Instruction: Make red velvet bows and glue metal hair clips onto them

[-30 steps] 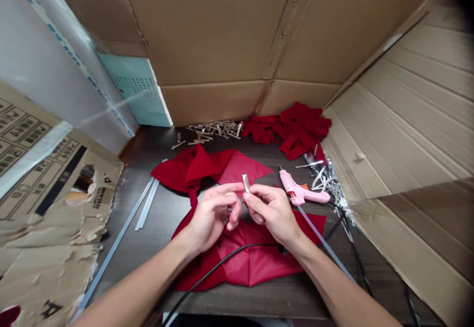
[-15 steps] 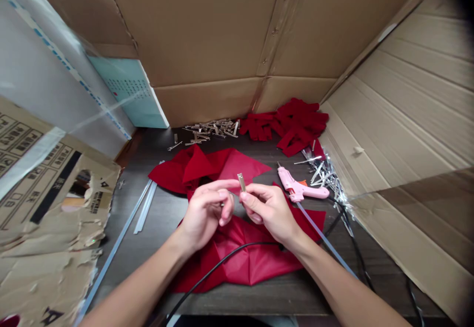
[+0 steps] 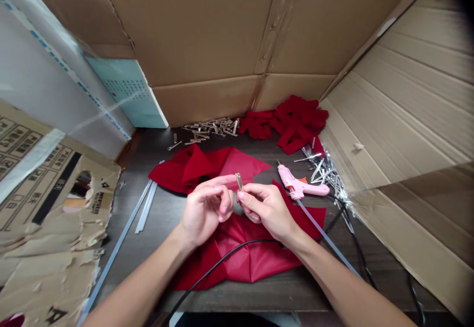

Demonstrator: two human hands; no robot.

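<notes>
My right hand [image 3: 264, 211] pinches a small metal hair clip [image 3: 239, 181] between thumb and forefinger, with its tip sticking up. My left hand [image 3: 205, 209] is curled right beside it, its fingertips meeting the clip's lower end. Both hands hover over a sheet of red fabric [image 3: 252, 253] spread on the dark table [image 3: 163, 213]. A pink glue gun [image 3: 300, 184] lies just right of my right hand, and its black cord [image 3: 207, 277] runs under my wrists.
A folded red fabric piece [image 3: 192, 169] lies behind my hands. At the back are a heap of metal clips [image 3: 209, 129] and a pile of red fabric bits [image 3: 292, 124]. Clear glue sticks [image 3: 146, 206] lie left, silvery strips [image 3: 328, 174] right. Cardboard walls surround the table.
Both hands drifted slightly left and nearer together with the clip; the view shifted a little. The grip on the clip is unchanged.
</notes>
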